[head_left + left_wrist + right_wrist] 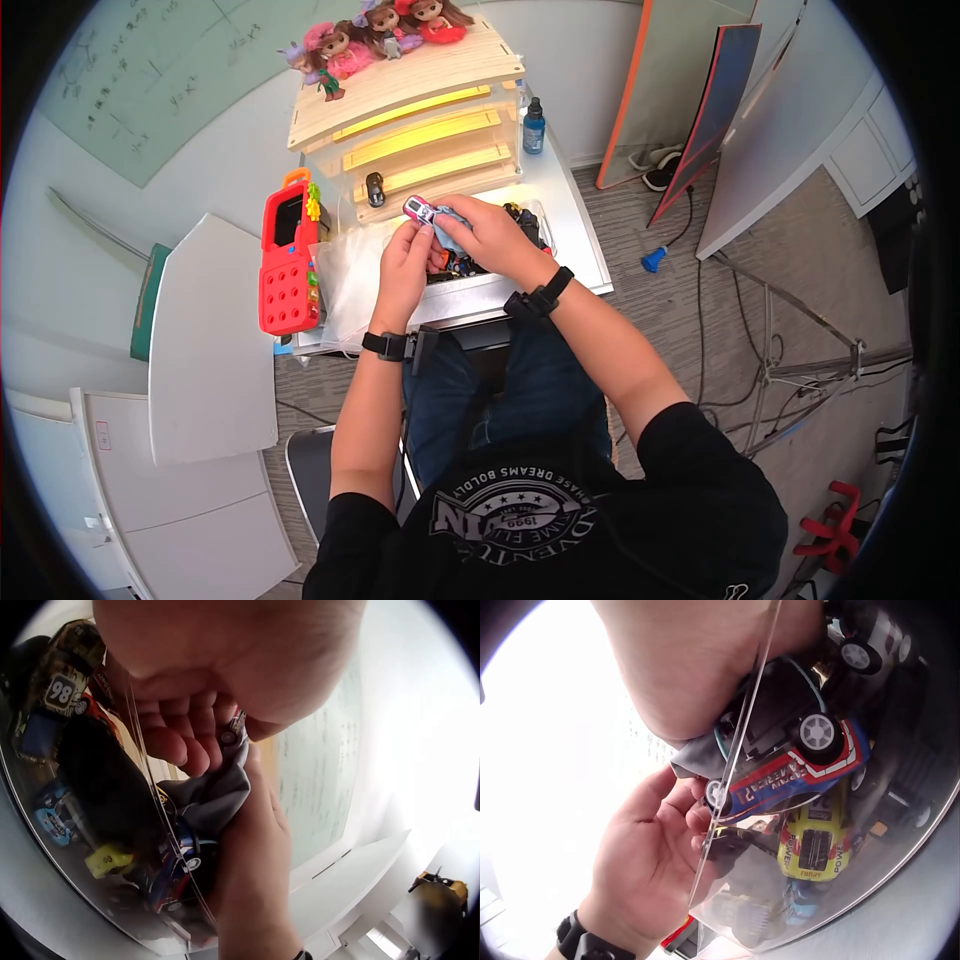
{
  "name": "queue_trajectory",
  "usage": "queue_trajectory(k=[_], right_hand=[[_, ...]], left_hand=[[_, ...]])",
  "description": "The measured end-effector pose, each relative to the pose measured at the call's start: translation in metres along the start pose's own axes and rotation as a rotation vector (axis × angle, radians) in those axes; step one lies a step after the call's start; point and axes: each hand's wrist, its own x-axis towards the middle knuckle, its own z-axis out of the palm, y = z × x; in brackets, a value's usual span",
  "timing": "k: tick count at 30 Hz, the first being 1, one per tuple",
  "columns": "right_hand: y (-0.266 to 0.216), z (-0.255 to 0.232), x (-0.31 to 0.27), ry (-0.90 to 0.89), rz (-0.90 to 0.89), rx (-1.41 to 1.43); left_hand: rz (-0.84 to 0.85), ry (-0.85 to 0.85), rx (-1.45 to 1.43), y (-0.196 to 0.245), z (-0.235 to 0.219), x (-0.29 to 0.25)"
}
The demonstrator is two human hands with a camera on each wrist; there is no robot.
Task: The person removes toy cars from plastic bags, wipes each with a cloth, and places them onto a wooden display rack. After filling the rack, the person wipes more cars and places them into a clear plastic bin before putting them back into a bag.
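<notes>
Before wooden shelving (405, 85), the left hand (403, 272) pinches a red-and-white car (418, 209) in its fingers, the right hand (492, 236) clamps grey cloth (452, 234) nearby; wiping seems unfinished, black car (375, 189) perhaps done, boxed cars (815, 851) remaining

The head view is evenly and brightly lit, with readable detail and soft shading; fisheye distortion curves the scene and black vignetting closes the corners. The left wrist view shows strong overexposure at the right, where the wall (397, 735) washes out, and deep shadow among the toy cars (176, 877). The right wrist view clips to white at the left. Highlights streak the clear container edge (742, 742). Fine detail in both wrist views is soft.
</notes>
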Motion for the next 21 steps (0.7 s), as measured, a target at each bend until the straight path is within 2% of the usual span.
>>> queue_trajectory(k=[4,9,13,15,16,18,21], right_hand=[[0.007,0.001,0.000,-0.021,0.078,-0.019],[0.011,0.005,0.001,0.059,-0.009,-0.047],[0.007,0.003,0.002,0.048,-0.019,-0.058],[0.006,0.004,0.003,0.073,-0.115,-0.120],[0.006,0.003,0.006,0.067,-0.122,-0.120],[0.009,0.003,0.014,0.045,-0.224,-0.218],[0.022,0.001,0.034,0.051,-0.276,-0.264]], left_hand=[[0.024,0.017,0.087,0.002,0.007,-0.001],[0.019,0.067,0.081,0.002,0.009,-0.002],[0.073,0.138,0.148,0.001,0.017,-0.004],[0.223,0.256,0.217,-0.004,0.022,-0.004],[0.228,0.264,0.215,-0.005,0.024,-0.002],[0.351,0.375,0.333,-0.007,0.027,0.006],[0.382,0.407,0.367,-0.006,0.026,0.026]])
